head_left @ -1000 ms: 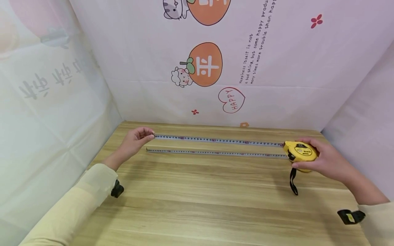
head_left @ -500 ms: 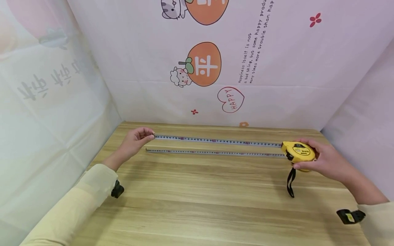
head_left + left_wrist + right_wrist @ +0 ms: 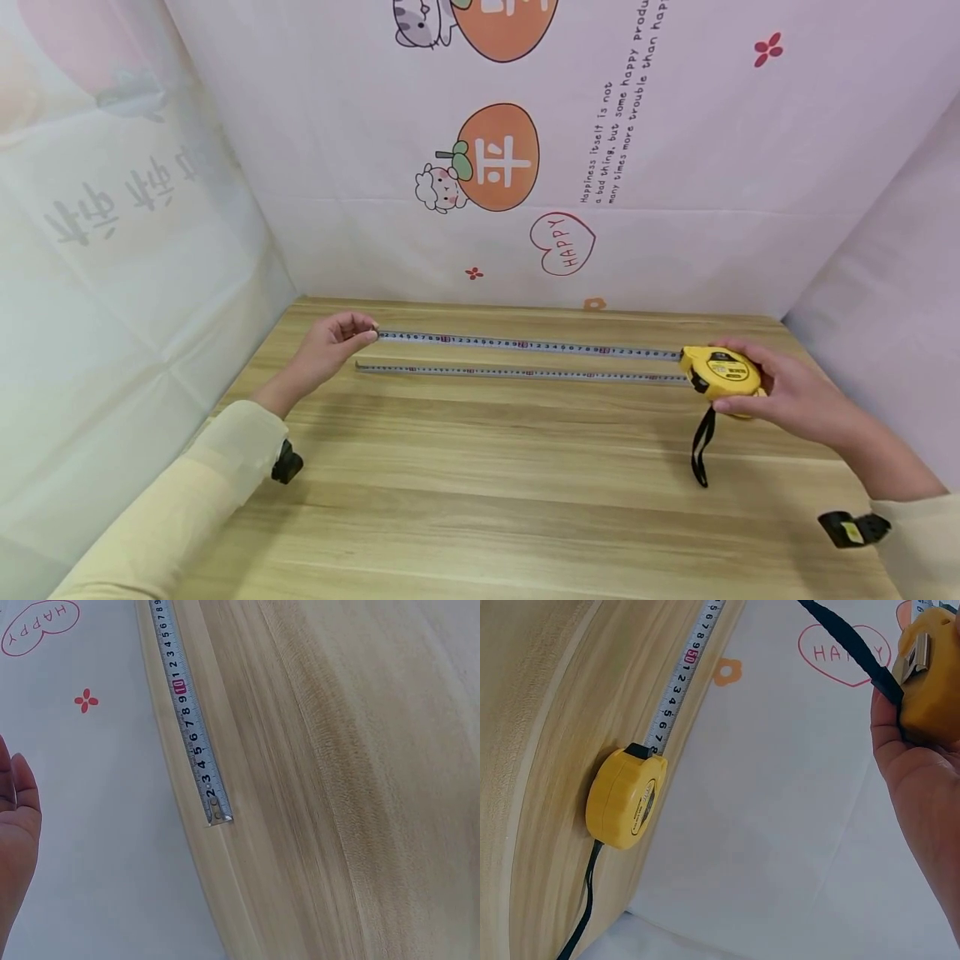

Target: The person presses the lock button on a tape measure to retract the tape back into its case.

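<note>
My left hand [image 3: 330,350] pinches the hooked end of a tape measure's blade [image 3: 525,344] between thumb and fingers. The blade runs straight across to the yellow case of the held tape measure [image 3: 722,372], which my right hand [image 3: 795,392] grips from the right side. Its black strap [image 3: 701,450] dangles below. On the table lies a second tape measure [image 3: 626,799], also yellow, its blade [image 3: 487,372] drawn out parallel to the held one. Behind the held case, the second case is hidden in the head view. The left wrist view shows the lying blade's metal hook [image 3: 219,814].
The wooden table [image 3: 480,500] extends toward me below both blades. Printed white cloth [image 3: 375,250] rises behind its back edge, with more cloth at the left and right sides. Black wrist cameras [image 3: 286,462] sit at both cuffs.
My right hand has shifted slightly left with the yellow case, and the held blade between my hands is a little shorter. The strap has swung left. My left hand stays nearly still.
</note>
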The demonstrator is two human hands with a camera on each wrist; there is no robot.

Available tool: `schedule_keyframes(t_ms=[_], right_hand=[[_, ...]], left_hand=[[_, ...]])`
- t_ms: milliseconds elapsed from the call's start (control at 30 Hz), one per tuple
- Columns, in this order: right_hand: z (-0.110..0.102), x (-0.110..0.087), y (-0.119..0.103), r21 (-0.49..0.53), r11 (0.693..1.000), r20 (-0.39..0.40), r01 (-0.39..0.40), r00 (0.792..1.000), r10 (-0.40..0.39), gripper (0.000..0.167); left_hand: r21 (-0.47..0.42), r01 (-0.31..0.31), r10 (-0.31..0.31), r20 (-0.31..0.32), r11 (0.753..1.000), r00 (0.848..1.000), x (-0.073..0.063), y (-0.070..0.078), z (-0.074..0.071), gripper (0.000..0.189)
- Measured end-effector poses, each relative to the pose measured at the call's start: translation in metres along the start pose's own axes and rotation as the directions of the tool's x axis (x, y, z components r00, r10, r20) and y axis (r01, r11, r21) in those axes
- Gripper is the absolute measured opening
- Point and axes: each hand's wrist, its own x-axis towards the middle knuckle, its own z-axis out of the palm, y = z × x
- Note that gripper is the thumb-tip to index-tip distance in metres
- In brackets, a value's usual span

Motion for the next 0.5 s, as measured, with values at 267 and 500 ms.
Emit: schedule_keyframes(t_ms=[267,500], right_hand=[[0.0009,0.0011,-0.0001,-0.01,0.999,-0.023,-0.04,0.999,0.04,0.069],[0.0021,0.0029,-0.004,-0.046,0.995,-0.054,-0.087,0.995,0.085,0.071]], left_hand=[[0.0,0.007,-0.007,0.01,1.0,1.0,0.0003,-0.0005,0.0019,0.022],[-0.014,0.02,-0.019,0.027,1.0,0.999,0.0021,0.0029,0.0063,0.022]])
